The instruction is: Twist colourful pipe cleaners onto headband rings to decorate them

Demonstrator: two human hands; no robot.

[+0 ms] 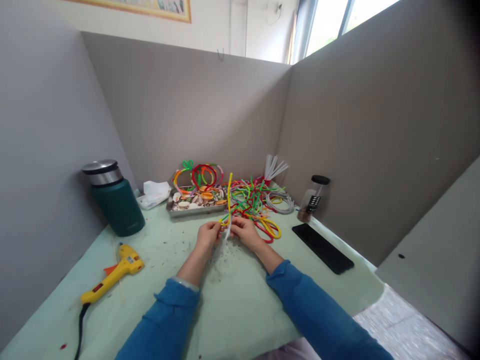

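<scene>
My left hand (209, 234) and my right hand (244, 231) meet over the middle of the table, fingers closed in pinches. Between them is a yellow pipe cleaner (230, 192), bent near the fingertips, with its long end standing upright. My left fingers pinch its short bent end. A pale whitish strand (228, 233) runs down between the hands, and my right fingertips press at the spot where it meets the yellow one. A bit of green shows by the left fingertips. Exactly how the strands are joined is hidden by my fingers.
Behind my hands lie a heap of coloured pipe cleaners (255, 197) and a metal tray (195, 212) of shells with wound rings (204, 176). At left stand a green bottle (117, 207) and a yellow glue gun (114, 275); at right, a jar (314, 197) and a black flat object (323, 248).
</scene>
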